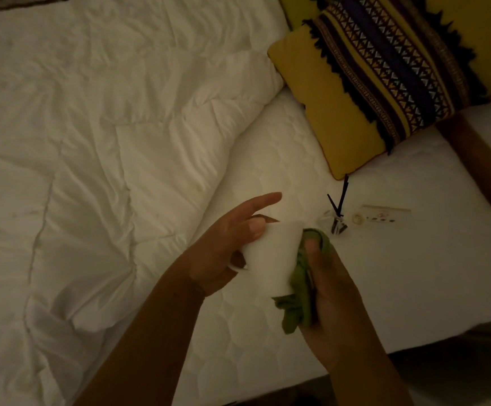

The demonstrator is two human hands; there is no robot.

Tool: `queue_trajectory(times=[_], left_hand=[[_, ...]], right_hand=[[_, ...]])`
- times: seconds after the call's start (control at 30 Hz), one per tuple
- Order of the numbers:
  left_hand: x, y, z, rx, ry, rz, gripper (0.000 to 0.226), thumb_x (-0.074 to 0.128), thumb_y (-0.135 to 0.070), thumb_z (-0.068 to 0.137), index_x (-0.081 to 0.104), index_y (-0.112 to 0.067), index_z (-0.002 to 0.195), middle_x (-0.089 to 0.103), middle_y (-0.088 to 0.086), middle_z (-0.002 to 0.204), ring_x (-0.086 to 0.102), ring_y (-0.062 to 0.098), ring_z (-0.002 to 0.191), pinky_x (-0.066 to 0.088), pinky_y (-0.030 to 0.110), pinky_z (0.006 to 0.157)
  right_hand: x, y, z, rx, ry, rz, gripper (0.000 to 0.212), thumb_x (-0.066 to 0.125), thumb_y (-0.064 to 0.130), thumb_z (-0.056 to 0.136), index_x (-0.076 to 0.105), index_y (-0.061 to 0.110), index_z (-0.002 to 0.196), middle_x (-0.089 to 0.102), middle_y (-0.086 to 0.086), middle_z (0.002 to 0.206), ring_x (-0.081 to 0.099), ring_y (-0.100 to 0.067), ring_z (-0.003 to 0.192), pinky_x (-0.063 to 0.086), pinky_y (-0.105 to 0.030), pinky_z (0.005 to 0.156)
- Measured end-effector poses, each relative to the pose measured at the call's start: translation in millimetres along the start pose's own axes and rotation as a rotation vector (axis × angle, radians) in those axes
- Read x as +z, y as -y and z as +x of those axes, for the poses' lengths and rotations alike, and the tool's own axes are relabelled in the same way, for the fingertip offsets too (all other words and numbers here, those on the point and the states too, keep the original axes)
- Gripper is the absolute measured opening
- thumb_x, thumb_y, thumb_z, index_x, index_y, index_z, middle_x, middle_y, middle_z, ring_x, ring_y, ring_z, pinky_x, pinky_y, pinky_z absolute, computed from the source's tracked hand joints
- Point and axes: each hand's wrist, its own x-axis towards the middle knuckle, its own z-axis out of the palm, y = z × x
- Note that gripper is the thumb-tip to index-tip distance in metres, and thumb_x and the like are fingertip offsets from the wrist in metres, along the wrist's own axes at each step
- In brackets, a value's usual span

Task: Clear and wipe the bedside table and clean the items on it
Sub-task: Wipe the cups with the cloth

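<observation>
A white ceramic mug between both hands, over the quilted white mattress.
I see the left hand gripping it, the right hand clutching a crumpled green cloth against its side; just beyond, a clear glass bottle holds black reeds.

The left hand grips a white ceramic mug, forefinger pointing straight out; the right hand, close beside, clutches a crumpled green cloth against it.

Dim light: white duvet on quilted mattress, yellow patterned cushions, perhaps a wooden headboard.
</observation>
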Motion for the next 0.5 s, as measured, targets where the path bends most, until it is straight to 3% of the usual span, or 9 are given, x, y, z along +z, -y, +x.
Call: queue_trajectory(times=[0.03, 0.1, 0.2, 0.3, 0.4, 0.5], left_hand=[[0, 3, -1, -0.001, -0.039, -0.010, 0.082, 0.074, -0.057, 0.068, 0.047, -0.028, 0.139, 0.059, 0.018, 0.126, 0.059, 0.037, 0.112, 0.052, 0.052, 0.091], [0, 8, 1, 0.003, -0.139, 0.070, 0.069, 0.067, -0.054, 0.071, 0.052, -0.034, 0.135, 0.065, 0.010, 0.115, 0.066, 0.028, 0.102, 0.057, 0.038, 0.080], [6, 16, 10, -0.002, -0.303, 0.244, 0.073, 0.068, -0.061, 0.063, 0.054, -0.037, 0.130, 0.068, 0.002, 0.107, 0.068, 0.018, 0.099, 0.057, 0.030, 0.078], [12, 24, 22, 0.036, -0.468, 0.369, 0.088, 0.069, -0.069, 0.055, 0.050, -0.034, 0.134, 0.064, -0.006, 0.105, 0.066, 0.011, 0.096, 0.058, 0.025, 0.074], [8, 30, 34, 0.089, -0.546, 0.546, 0.098, 0.066, -0.075, 0.054, 0.038, -0.038, 0.140, 0.058, -0.011, 0.106, 0.060, 0.008, 0.099, 0.054, 0.030, 0.084], [1, 37, 43, 0.107, -0.501, 0.793, 0.111, 0.068, -0.077, 0.052, 0.017, -0.045, 0.144, 0.047, -0.024, 0.111, 0.049, 0.006, 0.108, 0.043, 0.033, 0.094]], right_hand=[[2, -3, 0, -0.073, -0.065, -0.149, 0.045, 0.066, 0.062, 0.071, 0.061, 0.040, 0.109, 0.069, -0.011, 0.103, 0.067, -0.026, 0.071, 0.055, -0.031, 0.049], [9, -9, -1, -0.238, -0.204, -0.521, 0.038, 0.067, 0.068, 0.068, 0.052, 0.053, 0.099, 0.066, 0.005, 0.092, 0.066, -0.014, 0.065, 0.052, -0.023, 0.049], [7, -28, 0, -0.404, -0.323, -0.867, 0.051, 0.069, 0.058, 0.070, 0.046, 0.041, 0.112, 0.059, 0.012, 0.092, 0.063, -0.010, 0.077, 0.056, -0.026, 0.062], [-6, -49, 3, -0.405, -0.407, -0.985, 0.051, 0.070, 0.042, 0.079, 0.048, 0.019, 0.119, 0.054, 0.003, 0.101, 0.057, -0.011, 0.088, 0.050, -0.023, 0.071], [-20, -68, 2, -0.342, -0.357, -1.041, 0.042, 0.069, 0.038, 0.083, 0.048, 0.021, 0.115, 0.052, 0.005, 0.098, 0.054, -0.007, 0.087, 0.042, -0.015, 0.070], [-32, -80, 0, -0.219, -0.301, -1.065, 0.044, 0.066, 0.043, 0.084, 0.047, 0.022, 0.118, 0.053, 0.005, 0.101, 0.055, -0.009, 0.092, 0.044, -0.017, 0.078]])
